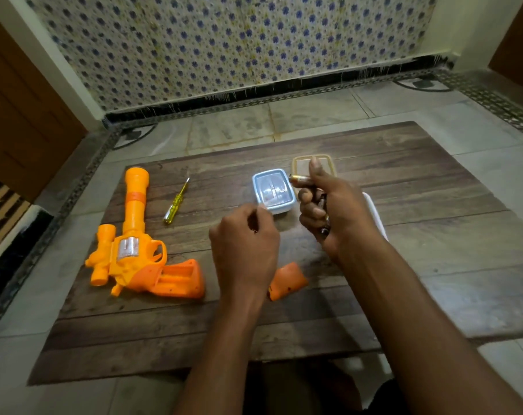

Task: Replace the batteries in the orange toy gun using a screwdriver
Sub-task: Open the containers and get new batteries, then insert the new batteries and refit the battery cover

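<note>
The orange toy gun (140,256) lies on the left of the wooden board (434,265), its grip compartment uncovered and facing up. The loose orange battery cover (287,281) lies beside my left wrist. A yellow screwdriver (176,202) rests right of the barrel. My right hand (332,211) grips several batteries; one gold battery (300,180) sticks out under the thumb. My left hand (245,247) hovers just left of it with its fingers curled, and whether it holds anything is hidden.
A small blue-rimmed clear container (273,191) sits at mid-board, with a tan-rimmed lid (297,163) behind my right hand. A white object (374,214) lies partly hidden under my right forearm. Tiled floor surrounds the board; a patterned wall stands behind.
</note>
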`<state>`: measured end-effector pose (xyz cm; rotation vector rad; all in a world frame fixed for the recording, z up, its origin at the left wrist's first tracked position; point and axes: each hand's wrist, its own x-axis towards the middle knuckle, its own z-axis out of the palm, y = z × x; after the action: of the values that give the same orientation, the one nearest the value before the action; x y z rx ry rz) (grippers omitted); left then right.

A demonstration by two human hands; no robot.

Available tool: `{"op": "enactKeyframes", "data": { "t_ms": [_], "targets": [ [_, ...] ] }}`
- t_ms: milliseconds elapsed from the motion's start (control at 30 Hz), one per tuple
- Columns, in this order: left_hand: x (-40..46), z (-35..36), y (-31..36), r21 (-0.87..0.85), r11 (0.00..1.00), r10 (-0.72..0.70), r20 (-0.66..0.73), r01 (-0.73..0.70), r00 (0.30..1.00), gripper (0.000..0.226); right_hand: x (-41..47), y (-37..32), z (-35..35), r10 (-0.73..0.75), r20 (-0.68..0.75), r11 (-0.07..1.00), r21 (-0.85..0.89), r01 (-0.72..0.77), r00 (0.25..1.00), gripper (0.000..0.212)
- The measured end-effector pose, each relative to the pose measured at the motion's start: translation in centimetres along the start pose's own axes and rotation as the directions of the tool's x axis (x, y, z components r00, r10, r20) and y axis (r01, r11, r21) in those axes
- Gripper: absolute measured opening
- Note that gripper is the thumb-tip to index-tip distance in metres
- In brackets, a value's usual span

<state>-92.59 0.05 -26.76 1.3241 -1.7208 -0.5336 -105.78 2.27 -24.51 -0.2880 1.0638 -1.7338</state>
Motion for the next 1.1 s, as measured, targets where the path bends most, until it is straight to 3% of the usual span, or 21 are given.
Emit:
{"op": "enactKeyframes", "data": {
  "t_ms": [200,367,467,767,967,1100],
  "targets": [
    [1.2,-4.3,-3.6,-0.04,0.995,-0.093,-0.13,0.088,0.987,0.013,-1.9,2.5,2.9,0.01,0.08,0.969,-0.247,0.01,0.997,0.037],
    [2.1,-7.8,-5.5,0.15,0.966,-0.178,-0.212,0.212,0.961,0.029,-3.4,4.7,4.5,0.089,0.158,0.924,-0.381,-0.023,0.983,0.029],
    [1.5,-9.2,-6.8,0.175,0.932,-0.261,-0.286,0.318,0.922,0.034,-4.0,5.3,5.0,0.132,0.186,0.901,-0.431,-0.04,0.974,0.03],
    [3.2,-10.6,-9.8,0.003,0.761,-0.63,-0.238,0.649,0.739,0.087,-3.0,6.4,5.9,0.155,0.169,0.814,-0.581,-0.028,0.973,0.036],
    [3.9,-10.9,-11.0,-0.146,0.753,-0.654,-0.274,0.641,0.706,0.102,-2.2,7.3,6.4,0.148,0.171,0.791,-0.612,-0.013,0.974,0.032],
    [4.1,-11.2,-10.5,-0.306,0.71,-0.703,-0.276,0.634,0.655,0.096,-2.4,8.0,6.9,0.151,0.207,0.786,-0.619,0.01,0.967,0.031]
  ]
}}
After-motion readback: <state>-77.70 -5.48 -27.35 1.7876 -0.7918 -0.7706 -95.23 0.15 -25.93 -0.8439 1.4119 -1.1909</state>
